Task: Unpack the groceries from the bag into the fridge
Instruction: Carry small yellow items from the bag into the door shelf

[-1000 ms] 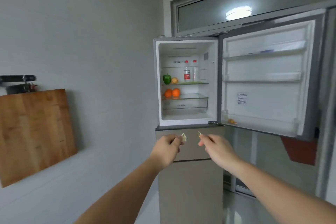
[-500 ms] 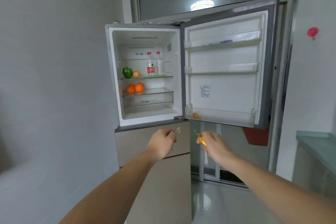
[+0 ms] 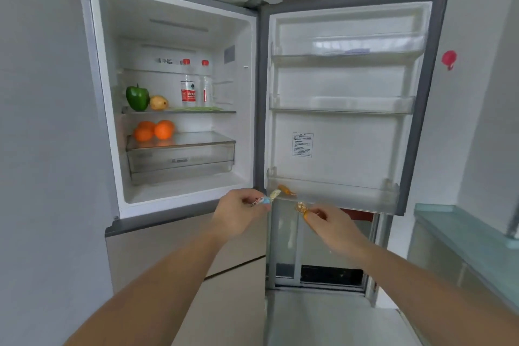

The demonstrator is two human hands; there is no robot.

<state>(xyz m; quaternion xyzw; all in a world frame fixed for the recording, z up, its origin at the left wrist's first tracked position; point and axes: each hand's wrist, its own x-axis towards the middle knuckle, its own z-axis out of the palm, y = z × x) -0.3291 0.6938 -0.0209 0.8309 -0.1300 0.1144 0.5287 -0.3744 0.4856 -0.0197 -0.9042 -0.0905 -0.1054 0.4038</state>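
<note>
2 oranges [image 3: 154, 130] on shelf below pepper [image 3: 137, 97], left of door [image 3: 341, 104]

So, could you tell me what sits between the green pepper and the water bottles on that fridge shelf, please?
In the head view, a yellow fruit, perhaps a pear, sits between the green pepper and the water bottles, touching the pepper, apart from the bottles.

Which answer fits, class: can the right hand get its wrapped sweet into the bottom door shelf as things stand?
Probably yes: the right hand holds its orange sweet just below the bottom door shelf, the door stands open, and nothing lies between them.
</note>
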